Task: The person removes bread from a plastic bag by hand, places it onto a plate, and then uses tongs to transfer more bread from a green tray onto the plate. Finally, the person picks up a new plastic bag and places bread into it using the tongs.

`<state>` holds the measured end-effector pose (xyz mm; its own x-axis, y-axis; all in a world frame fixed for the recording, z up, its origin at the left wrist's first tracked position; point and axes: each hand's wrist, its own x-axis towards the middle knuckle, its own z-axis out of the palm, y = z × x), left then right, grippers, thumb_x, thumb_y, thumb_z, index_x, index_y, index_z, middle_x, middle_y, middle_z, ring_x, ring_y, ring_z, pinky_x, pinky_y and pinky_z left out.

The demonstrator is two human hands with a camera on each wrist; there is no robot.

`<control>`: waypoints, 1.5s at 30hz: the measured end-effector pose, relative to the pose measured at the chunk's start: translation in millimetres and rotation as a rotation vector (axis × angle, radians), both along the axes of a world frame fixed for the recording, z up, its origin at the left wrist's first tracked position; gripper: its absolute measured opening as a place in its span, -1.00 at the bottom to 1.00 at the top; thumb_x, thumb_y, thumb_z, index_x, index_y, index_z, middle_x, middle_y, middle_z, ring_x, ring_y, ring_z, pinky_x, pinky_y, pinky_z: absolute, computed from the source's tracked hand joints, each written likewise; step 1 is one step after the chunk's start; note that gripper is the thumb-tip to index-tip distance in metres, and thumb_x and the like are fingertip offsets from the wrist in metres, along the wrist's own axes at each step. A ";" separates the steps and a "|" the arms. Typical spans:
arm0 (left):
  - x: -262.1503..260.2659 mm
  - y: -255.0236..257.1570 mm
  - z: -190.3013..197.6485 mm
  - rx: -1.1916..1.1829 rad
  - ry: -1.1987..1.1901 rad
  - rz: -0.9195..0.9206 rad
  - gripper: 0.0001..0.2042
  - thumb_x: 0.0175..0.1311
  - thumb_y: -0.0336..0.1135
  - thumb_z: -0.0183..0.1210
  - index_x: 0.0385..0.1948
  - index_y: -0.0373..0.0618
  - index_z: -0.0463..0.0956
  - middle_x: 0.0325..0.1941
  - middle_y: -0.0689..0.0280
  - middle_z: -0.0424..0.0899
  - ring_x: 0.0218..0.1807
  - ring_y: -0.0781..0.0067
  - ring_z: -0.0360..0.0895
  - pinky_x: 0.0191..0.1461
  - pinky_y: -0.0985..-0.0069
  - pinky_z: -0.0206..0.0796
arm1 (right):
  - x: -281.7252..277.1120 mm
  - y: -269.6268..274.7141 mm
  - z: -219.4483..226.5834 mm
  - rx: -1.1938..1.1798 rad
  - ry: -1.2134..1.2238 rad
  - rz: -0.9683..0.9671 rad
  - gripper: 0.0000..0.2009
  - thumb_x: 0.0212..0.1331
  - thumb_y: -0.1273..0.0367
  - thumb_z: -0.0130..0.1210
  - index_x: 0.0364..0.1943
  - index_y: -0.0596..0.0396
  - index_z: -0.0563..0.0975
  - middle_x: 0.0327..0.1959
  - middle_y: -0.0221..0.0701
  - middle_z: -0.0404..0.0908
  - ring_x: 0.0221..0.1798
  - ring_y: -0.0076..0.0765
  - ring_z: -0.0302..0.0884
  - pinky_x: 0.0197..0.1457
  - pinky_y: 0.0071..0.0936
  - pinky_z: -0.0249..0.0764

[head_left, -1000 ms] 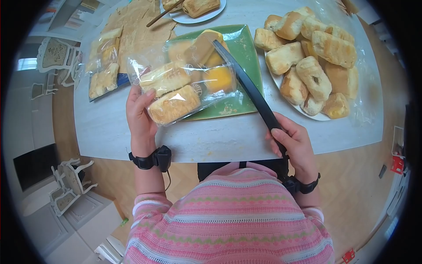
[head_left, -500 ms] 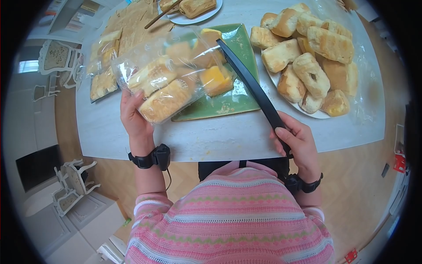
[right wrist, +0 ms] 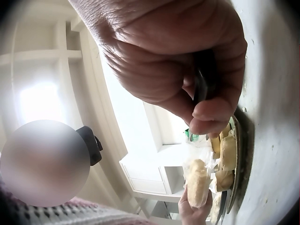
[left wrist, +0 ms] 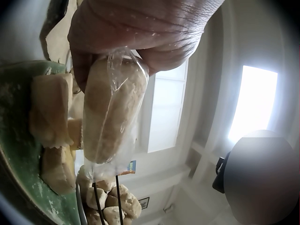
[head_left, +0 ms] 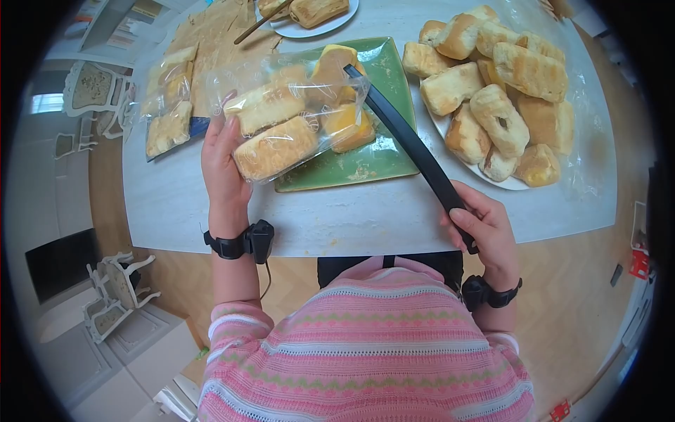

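My left hand (head_left: pixel 226 165) grips the lower left corner of a clear plastic bag (head_left: pixel 313 148), thumb on top. Two bread pieces (head_left: pixel 278 149) lie side by side inside it. The bag is held over a green plate (head_left: pixel 380 160), its far end toward the right. On that plate sit several bread pieces with yellow tops (head_left: pixel 351 132), partly seen through the film. My right hand (head_left: pixel 485 228) holds black tongs (head_left: pixel 415 148) by the near end, thumb on top. Their tips are at the bag's right end. In the left wrist view the tongs' two arms (left wrist: pixel 119 199) stand apart.
To the right, a white plate (head_left: pixel 512 186) carries a heap of bread (head_left: pixel 503 119) on plastic film. Filled clear bags (head_left: pixel 169 126) lie at the left by brown paper (head_left: pixel 211 35). Another plate (head_left: pixel 316 29) with rolls and a brown stick (head_left: pixel 264 27) stands at the back.
The bag first swung left and tilted, then came back right and lies flatter. My right hand has shifted slightly right with the tongs, their tips staying near the bag's end.
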<state>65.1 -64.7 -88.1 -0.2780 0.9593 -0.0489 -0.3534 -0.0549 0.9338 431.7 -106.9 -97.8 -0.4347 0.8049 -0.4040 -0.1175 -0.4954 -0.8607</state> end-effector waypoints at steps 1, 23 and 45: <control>0.7 1.5 0.3 -0.005 0.014 0.003 -0.55 0.42 -0.40 -0.10 0.33 -0.28 0.16 0.24 0.05 0.43 0.20 0.22 0.49 0.20 0.32 0.43 | 1.2 0.2 0.5 -0.007 0.011 0.013 -0.54 0.28 0.48 0.06 0.26 0.31 0.34 -0.36 -0.42 0.55 -0.55 -0.66 0.37 -0.58 -0.72 0.25; 24.7 27.3 -0.3 -0.032 0.107 0.020 -0.60 0.44 -0.34 -0.02 0.26 -0.29 0.31 0.17 0.14 0.52 0.03 0.39 0.59 0.05 0.48 0.51 | 8.1 -2.3 -10.9 -0.017 0.026 -0.055 -0.54 0.28 0.47 0.07 0.25 0.30 0.35 -0.37 -0.44 0.55 -0.57 -0.66 0.37 -0.58 -0.71 0.25; 17.9 29.9 24.4 0.140 0.536 0.182 -0.67 0.47 -0.21 -0.01 -0.04 -0.30 0.57 -0.09 0.28 0.71 -0.52 0.86 0.15 -0.45 0.81 0.03 | 9.2 -4.1 -14.5 -0.025 0.031 -0.046 -0.54 0.27 0.49 0.09 0.26 0.31 0.34 -0.36 -0.41 0.56 -0.55 -0.66 0.38 -0.57 -0.71 0.26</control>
